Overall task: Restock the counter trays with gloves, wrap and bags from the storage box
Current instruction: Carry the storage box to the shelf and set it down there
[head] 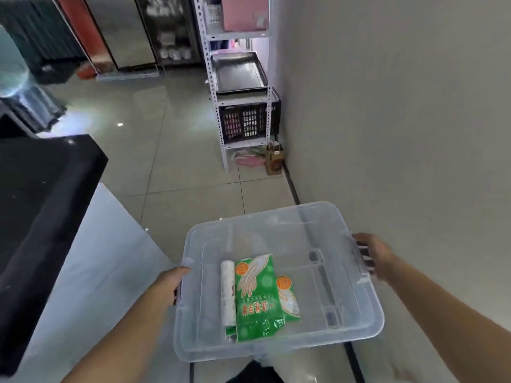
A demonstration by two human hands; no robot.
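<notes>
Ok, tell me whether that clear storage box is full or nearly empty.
Nearly empty. The storage box holds only green glove packets and a white roll near its left side; the rest of its clear floor is bare.

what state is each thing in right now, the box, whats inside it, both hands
storage box: lid off, carried by its side handles
glove packs: lying flat inside the box
white roll: lying beside the packs
left hand: gripping left handle
right hand: gripping right handle

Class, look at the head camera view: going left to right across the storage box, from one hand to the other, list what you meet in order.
left hand → white roll → green glove packet → bare part of the storage box → right hand
</notes>
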